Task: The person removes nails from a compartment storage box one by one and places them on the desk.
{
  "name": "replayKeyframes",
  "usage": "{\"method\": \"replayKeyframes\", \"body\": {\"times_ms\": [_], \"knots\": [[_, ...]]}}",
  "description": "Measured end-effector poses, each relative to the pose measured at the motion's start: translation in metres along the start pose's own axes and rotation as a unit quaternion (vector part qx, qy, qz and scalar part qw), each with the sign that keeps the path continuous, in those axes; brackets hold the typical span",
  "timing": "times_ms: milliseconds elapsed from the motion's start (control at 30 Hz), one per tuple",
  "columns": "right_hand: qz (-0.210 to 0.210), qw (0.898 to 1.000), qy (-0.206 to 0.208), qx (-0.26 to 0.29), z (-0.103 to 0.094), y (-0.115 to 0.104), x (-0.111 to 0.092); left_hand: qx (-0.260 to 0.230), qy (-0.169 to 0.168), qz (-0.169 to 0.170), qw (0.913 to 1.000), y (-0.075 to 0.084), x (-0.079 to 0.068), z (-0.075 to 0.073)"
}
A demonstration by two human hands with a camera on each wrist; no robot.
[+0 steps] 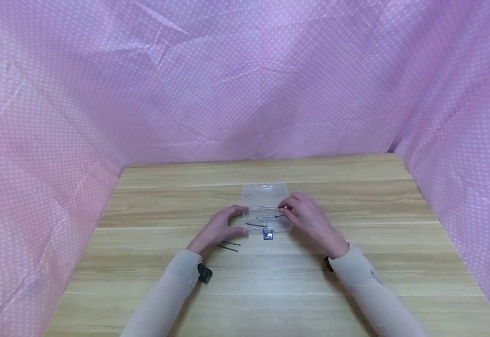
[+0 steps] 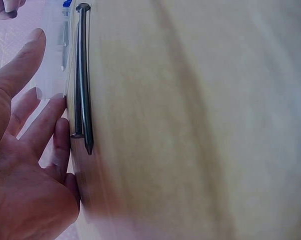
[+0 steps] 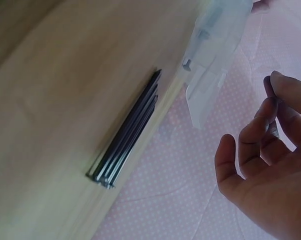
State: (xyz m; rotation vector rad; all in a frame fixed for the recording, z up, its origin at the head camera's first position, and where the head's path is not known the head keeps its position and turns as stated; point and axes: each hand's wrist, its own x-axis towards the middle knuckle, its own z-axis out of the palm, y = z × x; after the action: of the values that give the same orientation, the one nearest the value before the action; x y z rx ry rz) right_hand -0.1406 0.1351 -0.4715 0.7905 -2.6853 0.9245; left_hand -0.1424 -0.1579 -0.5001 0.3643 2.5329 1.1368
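Note:
A clear plastic box (image 1: 286, 226) lies with its lid (image 1: 263, 193) folded back. Inside it are two nails: one (image 1: 255, 225) near the front wall, another (image 1: 269, 217) reaching toward the right fingertips. My left hand (image 1: 221, 225) spans the box's left end, thumb at the front corner and straight fingers at the rear. Over the right end is my right hand (image 1: 310, 219), fingers loosely bent, thumb and index tips close together with nothing visible between them. Two more nails (image 2: 83, 75) rest on the table beside the left hand.
The right wrist view holds a bunch of several nails (image 3: 125, 132) on the wooden table (image 1: 295, 299). A small blue square piece (image 1: 268, 234) sits at the box's front edge. Pink dotted cloth (image 1: 245, 93) rises behind and along the sides.

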Motion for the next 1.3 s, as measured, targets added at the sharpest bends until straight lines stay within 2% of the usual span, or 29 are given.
{"method": "replayKeyframes", "body": {"times_ms": [467,967,1167,1300], "knots": [[0.0,0.998,-0.053,-0.037,0.007,0.001,0.012,-0.008,-0.003,0.001,1.0,0.0,-0.001,-0.001],[0.033,0.988,-0.135,-0.067,0.013,0.003,0.025,-0.008,-0.007,-0.008,0.9999,-0.001,0.0,0.001],[0.026,0.986,-0.149,-0.065,0.013,0.004,0.03,-0.01,-0.003,-0.008,0.9999,-0.001,0.0,0.002],[0.004,0.985,-0.154,-0.073,0.012,0.006,0.032,-0.006,-0.001,-0.004,1.0,-0.002,-0.001,0.002]]}}
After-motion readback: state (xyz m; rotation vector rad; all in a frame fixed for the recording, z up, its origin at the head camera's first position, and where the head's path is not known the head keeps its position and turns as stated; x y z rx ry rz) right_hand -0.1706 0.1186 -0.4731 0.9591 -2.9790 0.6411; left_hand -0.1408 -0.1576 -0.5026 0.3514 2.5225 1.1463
